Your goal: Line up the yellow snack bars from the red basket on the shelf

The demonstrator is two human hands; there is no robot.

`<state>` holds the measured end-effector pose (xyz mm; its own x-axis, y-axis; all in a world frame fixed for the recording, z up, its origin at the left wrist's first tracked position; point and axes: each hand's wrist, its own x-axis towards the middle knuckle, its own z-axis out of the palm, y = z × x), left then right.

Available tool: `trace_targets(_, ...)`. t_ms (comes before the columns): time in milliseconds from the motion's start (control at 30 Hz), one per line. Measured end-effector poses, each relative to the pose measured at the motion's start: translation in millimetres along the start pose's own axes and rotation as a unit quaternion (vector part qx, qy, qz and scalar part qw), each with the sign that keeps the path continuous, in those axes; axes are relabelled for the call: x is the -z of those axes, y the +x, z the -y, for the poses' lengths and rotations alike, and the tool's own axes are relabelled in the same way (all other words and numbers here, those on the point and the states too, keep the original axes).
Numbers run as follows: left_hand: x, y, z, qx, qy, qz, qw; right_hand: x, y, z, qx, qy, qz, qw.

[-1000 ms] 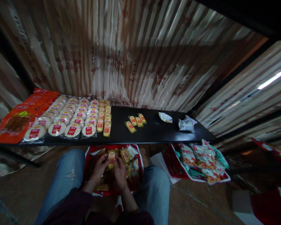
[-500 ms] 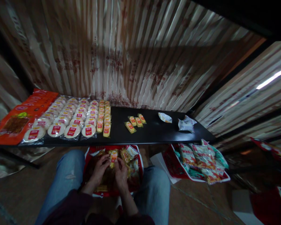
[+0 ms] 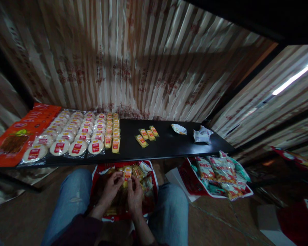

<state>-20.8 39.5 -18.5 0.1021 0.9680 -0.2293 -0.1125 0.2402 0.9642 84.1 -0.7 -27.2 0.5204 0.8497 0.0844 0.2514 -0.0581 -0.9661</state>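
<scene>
Between my two hands is a small yellow wrapped snack cake point(image 3: 127, 172) with a red and orange label, held upright over a red basket point(image 3: 156, 186) with a white rim. My left hand point(image 3: 113, 186) pinches its left side with thumb and fingers. At its lower right, the fingers of my right hand point(image 3: 135, 196) are closed on it. More yellow packets point(image 3: 138, 172) and white-and-red wrappers lie in the basket, partly hidden by my hands. On the black shelf point(image 3: 128, 150) above, several matching snack cakes point(image 3: 146, 135) form a loose group.
Rows of round white rice crackers point(image 3: 77, 147) and two columns of yellow snack cakes point(image 3: 115, 145) line the shelf's left, beside an orange bag point(image 3: 14, 136). Crumpled white packets point(image 3: 203, 135) lie at its right. Another basket point(image 3: 192, 179) holds snack bags point(image 3: 223, 169).
The view has tilted slightly. My hands and the snack cake between them have shifted a little to the right; both hands stay on it over the basket.
</scene>
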Motion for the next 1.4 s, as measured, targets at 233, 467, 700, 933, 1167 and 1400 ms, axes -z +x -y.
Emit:
trace_targets(233,-13.8,6.8,-29.2,-0.094,0.036,0.026,0.995,5.5,14.9,20.0,0.063,0.017,-0.013,0.998)
trace_targets(467,-27.5,34.8,-56.2,-0.143,0.099,0.000,0.985,0.7,56.1,46.5,0.075,0.036,0.020,0.996)
trace_targets(700,-43.7,63.1,-69.5,-0.145,0.107,-0.028,0.983,-10.4,96.1,56.4,0.076,0.082,0.034,0.993)
trace_targets(933,-59.4,93.5,-94.5,-0.139,0.140,-0.081,0.977,-26.6,141.9,63.3,0.088,0.062,0.012,0.994)
trace_targets(1167,-70.2,131.4,-116.2,-0.161,0.156,-0.080,0.971,-45.9,193.9,68.8,0.084,0.050,-0.018,0.995)
trace_targets(1400,-75.2,178.6,-130.2,-0.186,0.126,-0.082,0.971,-73.4,247.7,62.3,0.082,0.072,-0.001,0.994)
